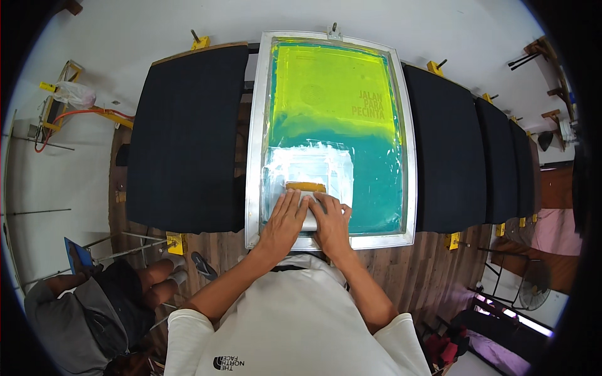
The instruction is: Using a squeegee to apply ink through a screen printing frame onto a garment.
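Note:
An aluminium-framed printing screen lies before me, coated yellow-green at the far end and teal nearer, with white ink spread over the lower left part. My left hand and my right hand grip a squeegee with an orange blade edge near the bottom of the screen. Both sets of fingers reach over its grey body, side by side. Some faint printed marks show in the yellow-green area; the squeegee's underside is hidden.
Black fabric-covered boards line both sides, with yellow clamps along their edges. At lower left a seated person holds a blue flat object, near a loose sandal. A fan stands at right, above a wooden floor.

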`<state>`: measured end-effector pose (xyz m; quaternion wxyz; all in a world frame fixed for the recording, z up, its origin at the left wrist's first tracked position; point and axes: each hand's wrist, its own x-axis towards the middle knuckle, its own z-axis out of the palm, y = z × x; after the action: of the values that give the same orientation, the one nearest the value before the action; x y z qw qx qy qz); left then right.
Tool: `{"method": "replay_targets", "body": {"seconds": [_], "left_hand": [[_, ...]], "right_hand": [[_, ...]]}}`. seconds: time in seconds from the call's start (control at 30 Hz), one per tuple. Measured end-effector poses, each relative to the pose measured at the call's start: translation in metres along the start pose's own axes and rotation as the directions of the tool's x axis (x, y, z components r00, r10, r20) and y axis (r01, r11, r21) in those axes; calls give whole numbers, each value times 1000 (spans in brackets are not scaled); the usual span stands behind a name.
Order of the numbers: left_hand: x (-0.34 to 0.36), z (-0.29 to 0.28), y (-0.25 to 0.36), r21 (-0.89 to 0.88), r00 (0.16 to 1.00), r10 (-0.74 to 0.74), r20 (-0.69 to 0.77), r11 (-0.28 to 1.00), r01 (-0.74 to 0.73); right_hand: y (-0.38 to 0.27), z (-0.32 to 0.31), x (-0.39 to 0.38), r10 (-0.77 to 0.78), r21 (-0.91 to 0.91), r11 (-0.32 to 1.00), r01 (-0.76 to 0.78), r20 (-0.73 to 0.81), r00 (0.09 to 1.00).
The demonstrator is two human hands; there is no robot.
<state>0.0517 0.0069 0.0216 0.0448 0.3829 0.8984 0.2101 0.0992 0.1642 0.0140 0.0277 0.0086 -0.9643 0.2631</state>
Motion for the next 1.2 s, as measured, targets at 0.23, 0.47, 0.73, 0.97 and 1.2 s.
{"method": "replay_targets", "body": {"seconds": [0.23, 0.47, 0.73, 0.97, 1.2], "left_hand": [[20, -27, -9, -172, 998, -24, 59, 985, 34], [64, -41, -50, -365, 983, -87, 161, 920, 141], [52, -58, -21, -216, 931, -236, 277, 929, 300], [21, -36, 23, -145, 889, -349, 295, 904, 402], [21, -42, 44, -286, 833, -409, 372, 804, 522]], "right_hand": [[-11, -30, 17, 49, -2, 999, -49, 98, 994], [0, -36, 82, 3, -136, 990, 22, 177, 984], [11, -50, 107, -176, -114, 964, 240, 402, 898], [5, -64, 108, -367, -54, 842, 537, 672, 643], [3, -72, 119, -425, -16, 700, 714, 794, 435]]}}
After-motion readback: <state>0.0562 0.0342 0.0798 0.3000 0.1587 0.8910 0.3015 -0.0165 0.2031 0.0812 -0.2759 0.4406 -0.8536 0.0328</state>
